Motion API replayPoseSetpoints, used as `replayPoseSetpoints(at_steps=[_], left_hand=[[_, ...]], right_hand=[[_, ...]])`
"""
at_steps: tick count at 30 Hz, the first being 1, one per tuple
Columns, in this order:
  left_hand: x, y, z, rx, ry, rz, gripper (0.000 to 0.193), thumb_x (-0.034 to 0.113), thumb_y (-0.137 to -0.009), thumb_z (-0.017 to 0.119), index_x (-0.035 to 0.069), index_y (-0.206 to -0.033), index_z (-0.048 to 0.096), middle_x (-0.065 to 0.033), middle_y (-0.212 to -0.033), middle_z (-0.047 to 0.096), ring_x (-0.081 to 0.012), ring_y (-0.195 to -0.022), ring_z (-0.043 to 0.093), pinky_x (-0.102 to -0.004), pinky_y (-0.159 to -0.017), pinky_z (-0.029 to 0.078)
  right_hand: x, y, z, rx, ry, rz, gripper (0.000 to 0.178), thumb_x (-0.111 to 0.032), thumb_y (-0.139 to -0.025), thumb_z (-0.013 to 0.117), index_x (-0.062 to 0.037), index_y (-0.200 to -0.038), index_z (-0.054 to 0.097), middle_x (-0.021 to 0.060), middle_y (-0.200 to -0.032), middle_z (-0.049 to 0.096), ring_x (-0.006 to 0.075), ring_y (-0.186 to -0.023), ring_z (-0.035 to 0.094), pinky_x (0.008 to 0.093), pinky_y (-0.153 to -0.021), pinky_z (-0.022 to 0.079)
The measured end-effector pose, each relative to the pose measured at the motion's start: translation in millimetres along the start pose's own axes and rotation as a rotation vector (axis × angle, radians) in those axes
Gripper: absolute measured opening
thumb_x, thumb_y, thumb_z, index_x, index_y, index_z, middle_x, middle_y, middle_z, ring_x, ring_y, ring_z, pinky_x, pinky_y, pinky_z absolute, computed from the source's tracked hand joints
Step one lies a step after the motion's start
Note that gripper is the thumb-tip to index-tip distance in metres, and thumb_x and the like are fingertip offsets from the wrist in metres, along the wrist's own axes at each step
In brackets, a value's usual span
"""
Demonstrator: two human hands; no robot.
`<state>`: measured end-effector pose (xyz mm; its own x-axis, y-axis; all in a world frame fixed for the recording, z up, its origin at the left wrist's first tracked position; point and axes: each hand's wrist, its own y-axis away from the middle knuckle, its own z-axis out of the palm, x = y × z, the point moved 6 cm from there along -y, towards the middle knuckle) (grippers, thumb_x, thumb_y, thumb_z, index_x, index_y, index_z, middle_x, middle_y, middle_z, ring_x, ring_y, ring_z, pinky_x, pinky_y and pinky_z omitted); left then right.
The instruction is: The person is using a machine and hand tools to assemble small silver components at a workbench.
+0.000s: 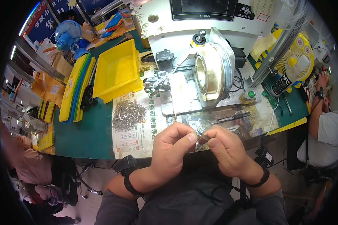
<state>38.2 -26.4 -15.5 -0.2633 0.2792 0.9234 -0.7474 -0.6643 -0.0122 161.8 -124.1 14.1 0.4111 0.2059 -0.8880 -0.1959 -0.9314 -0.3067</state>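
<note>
My left hand (173,145) and my right hand (226,150) meet at the front edge of the bench, thumbs and forefingers pinched. Between the fingertips shows a small thin dark metal piece (199,133), mostly on the right hand's side. What lies inside the left pinch is too small to make out. A thin pale stick (175,117) rises just beyond my left forefinger; I cannot tell whether the hand holds it. Left of my hands, a loose heap of small wiry metal pieces (128,115) rests on a printed paper sheet (125,148).
Ahead stands a white machine (161,39) with a large gold-coloured ring (201,73). A yellow bin (101,88), stacked coloured trays (76,90) and a black pen (233,117) lie around. A yellow fan (297,56) stands to the right. Other people sit at both sides.
</note>
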Motion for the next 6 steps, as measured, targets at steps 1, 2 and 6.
replayPoseSetpoints(at_steps=[1,2,6], left_hand=[[-0.3,0.0,0.0,-0.001,0.0,-0.001,0.011,0.011,-0.097,0.064,0.001,-0.096,0.062,-0.0065,-0.083,0.063,-0.0127,-0.075,0.057,-0.0285,-0.072,0.047],[-0.2,-0.1,0.4,-0.009,-0.002,0.008,0.011,0.011,-0.097,0.064,0.001,-0.096,0.062,-0.0069,-0.084,0.063,-0.0128,-0.076,0.057,-0.0286,-0.072,0.047],[-1.7,-0.4,-0.9,-0.01,-0.025,0.011,0.011,0.012,-0.096,0.064,0.001,-0.097,0.062,-0.0076,-0.086,0.063,-0.0132,-0.077,0.058,-0.0287,-0.073,0.047]], right_hand=[[0.3,0.3,0.0,0.001,0.0,0.001,0.024,-0.022,-0.107,0.053,0.0007,-0.106,0.061,0.0161,-0.09,0.06,0.0332,-0.08,0.058,0.0397,-0.072,0.047],[1.3,0.7,1.3,-0.016,0.004,0.009,0.024,-0.022,-0.107,0.054,0.0005,-0.107,0.061,0.0162,-0.09,0.06,0.0332,-0.08,0.059,0.0396,-0.073,0.047],[0.0,0.7,0.1,-0.029,0.006,0.07,0.023,-0.023,-0.107,0.054,-0.0008,-0.107,0.061,0.0161,-0.091,0.06,0.0328,-0.083,0.06,0.0395,-0.074,0.047]])
